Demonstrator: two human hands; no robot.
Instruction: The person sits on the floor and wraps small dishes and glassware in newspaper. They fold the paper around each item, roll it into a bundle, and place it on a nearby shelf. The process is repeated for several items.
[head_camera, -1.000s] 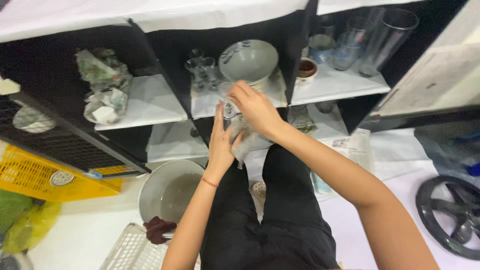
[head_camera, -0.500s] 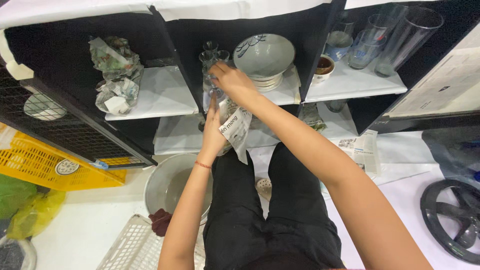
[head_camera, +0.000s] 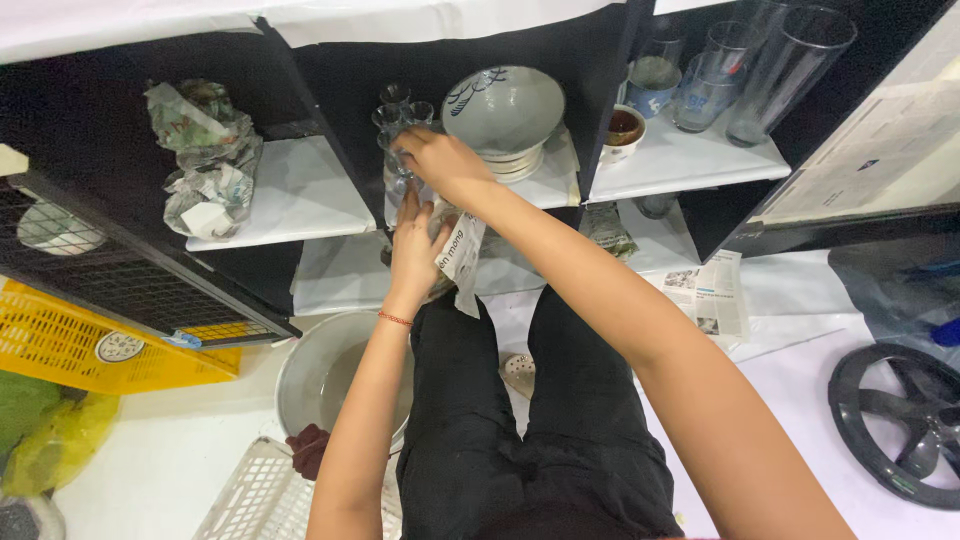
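Note:
My right hand (head_camera: 440, 163) reaches onto the middle shelf (head_camera: 556, 186) and grips a small clear glass (head_camera: 396, 172) beside other small stemmed glasses (head_camera: 398, 108). Just below it, my left hand (head_camera: 415, 250) holds a crumpled sheet of newspaper (head_camera: 460, 258) at the shelf's front edge. A stack of grey bowls with a blue pattern (head_camera: 502, 112) stands right of my right hand.
Newspaper-wrapped bundles (head_camera: 205, 160) lie on the left shelf; tall glasses (head_camera: 770, 70) and cups (head_camera: 618, 128) on the right one. A metal basin (head_camera: 330, 385), white basket (head_camera: 255, 495), yellow crate (head_camera: 70, 345), floor newspapers (head_camera: 705, 295) and a black fan part (head_camera: 895, 425) surround my legs.
My right hand rose from in front of the shelf onto the middle shelf among the small glasses. The left hand followed upward with the newspaper.

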